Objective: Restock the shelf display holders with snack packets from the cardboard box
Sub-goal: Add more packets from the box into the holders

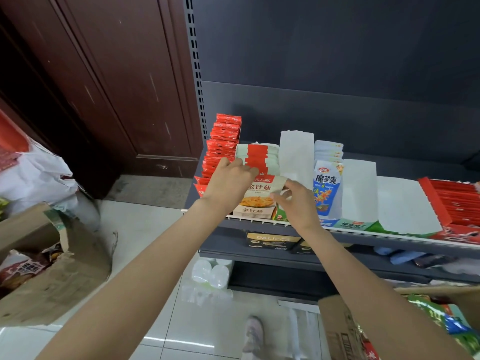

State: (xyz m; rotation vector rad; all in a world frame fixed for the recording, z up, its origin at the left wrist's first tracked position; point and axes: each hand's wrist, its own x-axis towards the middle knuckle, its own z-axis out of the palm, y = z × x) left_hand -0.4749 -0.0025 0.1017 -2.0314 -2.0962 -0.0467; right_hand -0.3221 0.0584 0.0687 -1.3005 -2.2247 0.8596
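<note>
- While both hands work at the shelf (259,224), the step in hand looks like seating enoki mushroom snack packets in their display holder (255,213).
- Far left on the floor, a torn cardboard box (54,276) lies open with packets showing inside.
- On the shelf's left end, red packets (223,141) stand stacked in a row.
- Left hand (230,181) curls its fingers over the top of the red-and-white packet row (257,154), gripping it.
- Right hand (293,197) pinches the right edge of the front enoki packet (259,194).
- Rightwards stand a white holder (296,157), blue konjac packets (327,188), and red stick packs (454,201).
- Bottom right, a second cardboard box (337,328) holds green packets.
- Next, I judge, comes squaring the row, then fetching more.
</note>
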